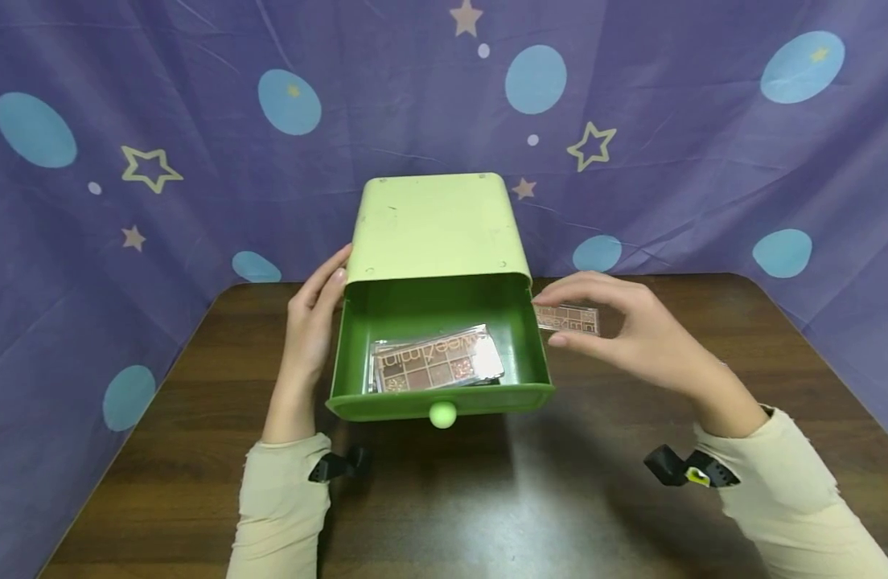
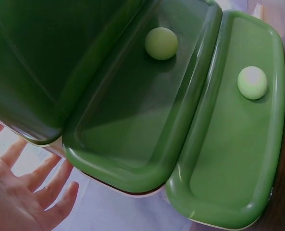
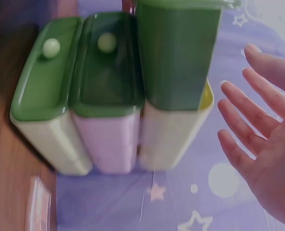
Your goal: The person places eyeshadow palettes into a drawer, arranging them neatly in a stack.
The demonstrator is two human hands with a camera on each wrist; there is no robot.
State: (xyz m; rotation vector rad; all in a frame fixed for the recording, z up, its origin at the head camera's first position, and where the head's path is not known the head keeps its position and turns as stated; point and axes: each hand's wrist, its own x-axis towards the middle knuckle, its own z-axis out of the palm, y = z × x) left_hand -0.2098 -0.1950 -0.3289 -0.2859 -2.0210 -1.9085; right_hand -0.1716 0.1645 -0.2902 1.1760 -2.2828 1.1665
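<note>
1. Purple backdrop cloth [image 1: 415,104], printed with blue ovals, dots and stars, hangs behind a dark brown wooden table [image 1: 162,450].
2. Right hand [image 1: 635,330]: fingers extended with slight bends, thumb well apart from them; holds nothing. Right wrist view shows a gap between the fingertips and the drawer unit.
3. Left hand [image 1: 306,330]: fingers spread and loosely extended, grasping nothing. Fingertips reach the left side of the upper casing [image 1: 437,225]; how firmly they press, cannot tell.
4. Between the hands: green top drawer [image 1: 386,408], pulled well out of its pale green casing. Round light-green knob [image 1: 443,415] at the middle of its front.
5. Inside that drawer: clear-cased makeup palettes [image 1: 438,368], overlapping, lying aslant near the front wall. Uppermost one carries lettering over its pans, with glare at the right end. Exact count cannot be told.
6. Separate palette [image 1: 574,320] lies on the table to the right of the unit, seen past the right hand in the head view.
7. Below the top drawer, per the wrist views: middle drawer [image 2: 128,120] and bottom drawer [image 2: 229,154], both green-fronted with round knobs and pushed in. Middle casing [image 3: 111,139] is pinkish.
8. Farther out: cream sleeves [image 1: 281,515] on both arms, black wrist devices [image 1: 335,465] at the cuffs.
</note>
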